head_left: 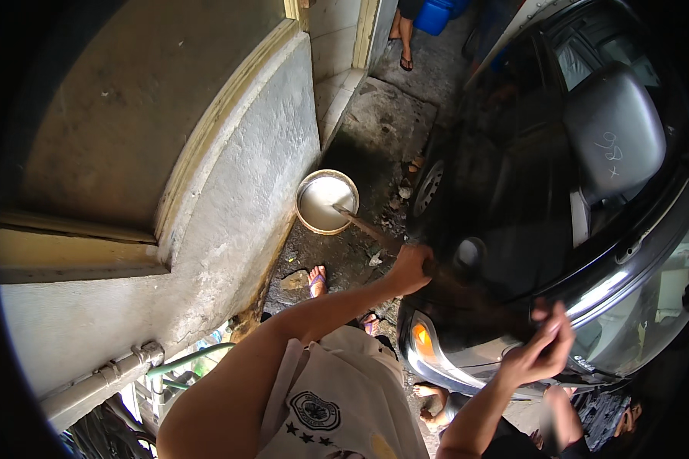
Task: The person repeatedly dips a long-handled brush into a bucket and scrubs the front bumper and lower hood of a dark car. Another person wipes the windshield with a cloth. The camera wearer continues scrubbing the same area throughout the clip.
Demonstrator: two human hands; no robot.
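My left hand [412, 269] is closed around a brown stick [375, 232] that looks like wood. The stick slants down to the left, and its far end dips into the pale, milky liquid in a round bucket [306, 220]. The bucket stands on the ground against the foot of the wall. Over the front of a black car, my right hand [542, 350] is raised with its fingers curled in. Whatever those fingers hold, if anything, is hidden against the dark paint.
The black car [505, 222], with its side mirror [616, 126], fills the right side. A rough grey wall [260, 122] runs along the left. Rubble [396, 200] lies between bucket and wheel. Another person's legs [406, 38] and a blue container [434, 17] show at the far end.
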